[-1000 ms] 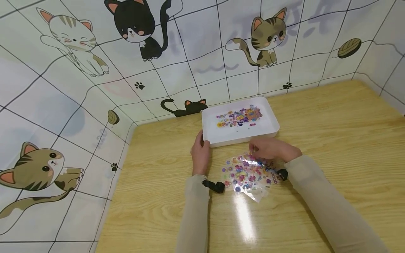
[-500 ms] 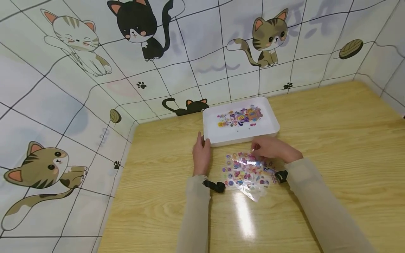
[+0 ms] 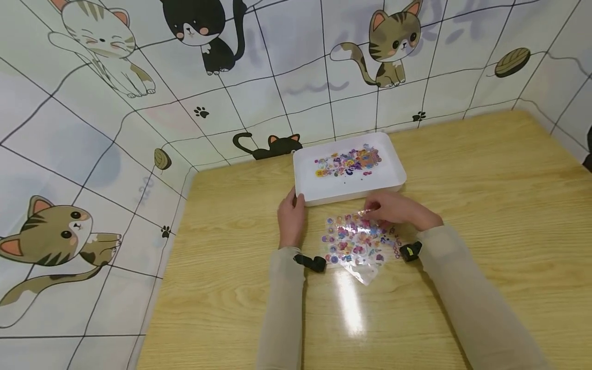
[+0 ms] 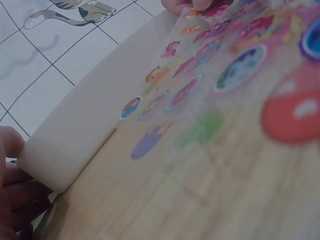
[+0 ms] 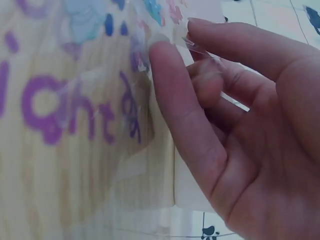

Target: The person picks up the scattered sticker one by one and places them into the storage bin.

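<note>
A white tray stands at the table's back, holding a pile of small colourful stickers. My left hand grips the tray's near left corner; its fingers curl round the tray's end in the left wrist view. In front of the tray is a clear sheet of colourful stickers, its far edge raised in my right hand. The right thumb and fingers pinch that edge, and purple printed letters show on the sheet in the right wrist view.
The wooden table meets a cat-patterned wall covering at the back and left side. Black straps with small devices sit on both wrists. Light glares off the table below the sheet.
The sticker sheet has shifted, and its rows now look straighter and less jumbled. My left hand stays at the tray corner and the right keeps its pinch. The head view has tilted slightly.
</note>
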A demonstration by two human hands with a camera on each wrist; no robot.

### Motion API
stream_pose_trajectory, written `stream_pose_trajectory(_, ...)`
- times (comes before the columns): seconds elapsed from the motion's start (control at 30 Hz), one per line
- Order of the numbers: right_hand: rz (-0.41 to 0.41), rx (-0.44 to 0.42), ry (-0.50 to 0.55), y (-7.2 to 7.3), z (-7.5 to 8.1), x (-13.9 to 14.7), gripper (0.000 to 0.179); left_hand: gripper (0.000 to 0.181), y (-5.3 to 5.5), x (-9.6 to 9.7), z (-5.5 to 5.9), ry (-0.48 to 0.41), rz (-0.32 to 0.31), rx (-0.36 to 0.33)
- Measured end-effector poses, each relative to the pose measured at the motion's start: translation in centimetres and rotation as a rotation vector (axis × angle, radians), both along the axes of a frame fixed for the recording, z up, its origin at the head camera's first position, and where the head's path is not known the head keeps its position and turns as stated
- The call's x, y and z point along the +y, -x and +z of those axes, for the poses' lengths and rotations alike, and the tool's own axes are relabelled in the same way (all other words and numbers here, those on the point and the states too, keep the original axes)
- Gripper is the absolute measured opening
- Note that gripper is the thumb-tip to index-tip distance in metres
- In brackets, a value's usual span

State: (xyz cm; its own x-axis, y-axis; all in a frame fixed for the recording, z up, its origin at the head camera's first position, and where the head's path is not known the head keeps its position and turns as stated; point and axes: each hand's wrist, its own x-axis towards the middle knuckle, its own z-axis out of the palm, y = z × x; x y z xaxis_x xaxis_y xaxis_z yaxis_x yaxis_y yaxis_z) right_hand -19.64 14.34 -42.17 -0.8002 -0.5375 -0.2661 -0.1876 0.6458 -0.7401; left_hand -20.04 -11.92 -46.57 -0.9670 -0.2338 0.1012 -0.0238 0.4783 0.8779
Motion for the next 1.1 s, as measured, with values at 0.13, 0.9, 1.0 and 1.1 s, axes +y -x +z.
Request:
stream_pose_trajectory(0.13, 0.015, -0.015, 0.015, 0.1, -0.1, 0.3, 0.015, 0.041, 0.1, -0.1, 0.1, -0.013, 0.008, 0.008)
stream_pose_trajectory(0.9, 0.109, 0.063, 0.028, 0.2, 0.5, 0.0, 0.015, 0.044, 0.2, -0.1, 0.1, -0.105, 0.020, 0.015)
stream_pose_trajectory(1.0, 0.137, 0.117, 0.035, 0.3, 0.7, -0.1, 0.017, 0.045, 0.3, 0.0, 0.0, -0.104, 0.033, 0.003)
stream_pose_trajectory(1.1, 0.152, 0.142, 0.043, 0.4, 0.9, -0.1, 0.019, 0.044, 0.3, 0.1, -0.1, -0.106, 0.036, 0.003)
